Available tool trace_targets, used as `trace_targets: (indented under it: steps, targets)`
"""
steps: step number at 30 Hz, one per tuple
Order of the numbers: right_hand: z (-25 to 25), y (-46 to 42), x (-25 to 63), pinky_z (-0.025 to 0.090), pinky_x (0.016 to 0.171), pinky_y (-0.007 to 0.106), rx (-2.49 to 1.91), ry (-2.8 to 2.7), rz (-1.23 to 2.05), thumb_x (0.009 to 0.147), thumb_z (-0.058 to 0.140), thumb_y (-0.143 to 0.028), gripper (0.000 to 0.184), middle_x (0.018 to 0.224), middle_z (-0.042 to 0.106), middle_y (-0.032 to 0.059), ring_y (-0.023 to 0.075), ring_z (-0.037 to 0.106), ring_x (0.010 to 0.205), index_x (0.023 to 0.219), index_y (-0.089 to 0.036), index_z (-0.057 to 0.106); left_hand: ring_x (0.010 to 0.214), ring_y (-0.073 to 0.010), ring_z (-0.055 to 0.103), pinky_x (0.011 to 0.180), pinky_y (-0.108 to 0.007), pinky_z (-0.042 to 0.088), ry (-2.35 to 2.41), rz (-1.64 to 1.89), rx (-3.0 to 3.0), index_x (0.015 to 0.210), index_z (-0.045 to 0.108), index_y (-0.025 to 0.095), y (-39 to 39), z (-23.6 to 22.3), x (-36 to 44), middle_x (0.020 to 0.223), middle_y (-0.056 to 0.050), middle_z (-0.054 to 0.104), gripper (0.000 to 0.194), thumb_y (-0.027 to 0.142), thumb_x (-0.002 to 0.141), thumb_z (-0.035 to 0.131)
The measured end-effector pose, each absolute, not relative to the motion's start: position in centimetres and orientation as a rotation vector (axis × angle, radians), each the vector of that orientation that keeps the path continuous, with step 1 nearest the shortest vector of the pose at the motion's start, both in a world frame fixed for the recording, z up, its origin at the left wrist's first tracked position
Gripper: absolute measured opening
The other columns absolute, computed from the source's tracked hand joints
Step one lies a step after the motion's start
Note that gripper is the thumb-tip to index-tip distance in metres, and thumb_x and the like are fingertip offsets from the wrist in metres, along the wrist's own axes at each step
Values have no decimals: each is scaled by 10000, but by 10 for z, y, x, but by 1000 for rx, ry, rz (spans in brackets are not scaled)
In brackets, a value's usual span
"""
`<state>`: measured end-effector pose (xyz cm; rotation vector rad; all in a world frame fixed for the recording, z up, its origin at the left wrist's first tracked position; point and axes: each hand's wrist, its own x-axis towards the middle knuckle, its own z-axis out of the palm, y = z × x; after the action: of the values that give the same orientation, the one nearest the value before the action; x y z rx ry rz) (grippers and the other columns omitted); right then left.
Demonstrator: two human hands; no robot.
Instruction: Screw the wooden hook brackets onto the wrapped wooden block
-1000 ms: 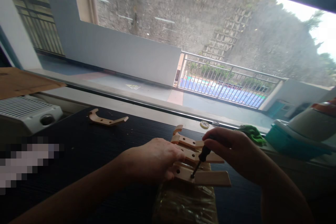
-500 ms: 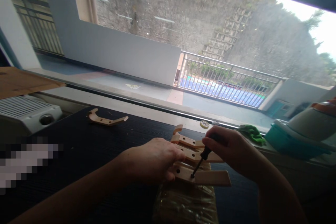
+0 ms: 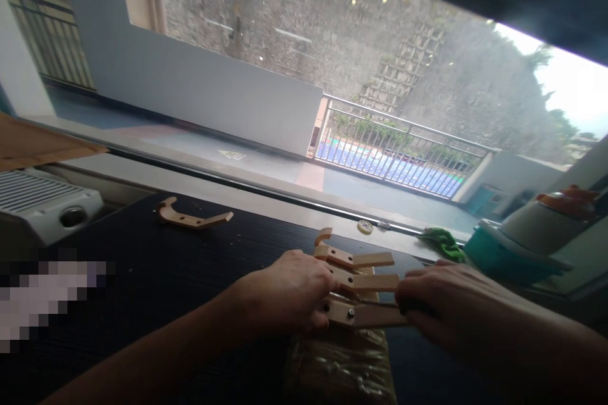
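Note:
Three pale wooden hooks lie side by side across a tape-wrapped block. My left hand is closed over their curved ends and grips the nearest hook. A dark screw head shows in one of that hook's holes. Behind it are the middle hook and the far hook, both with dark holes. My right hand is closed around the dark handle of a screwdriver, its thin shaft pointing left above the nearest hook. Fingers hide most of the handle.
Another wooden hook lies on the black table at left. On the windowsill are a small yellowish roll, a green cloth and a teal container. A white slatted appliance stands far left.
My right hand has moved right and down, taking the screwdriver tip off the nearest hook's hole and laying the shaft nearly flat. My left hand stays on the hooks.

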<state>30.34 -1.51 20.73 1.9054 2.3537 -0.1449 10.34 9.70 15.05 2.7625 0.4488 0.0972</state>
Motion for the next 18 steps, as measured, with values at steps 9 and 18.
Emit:
trace_targets:
  steps: [9, 18]
  targets:
    - [172, 10, 297, 351, 534, 241, 2437, 2371, -435, 884, 483, -361, 230, 676, 600, -10, 127, 512, 597, 795, -188, 605, 860, -237, 653, 776, -335, 468, 469, 121, 2882, 790, 693, 219, 95, 138, 109, 857, -19, 705, 83, 274, 730, 673]
    - [155, 33, 289, 344, 522, 247, 2564, 2207, -379, 874, 456, -349, 250, 689, 661, 36, 146, 571, 605, 793, -164, 604, 808, -208, 670, 697, -284, 460, 435, 376, 2810, 908, 688, 257, 92, 133, 113, 859, -8, 726, 151, 285, 801, 586]
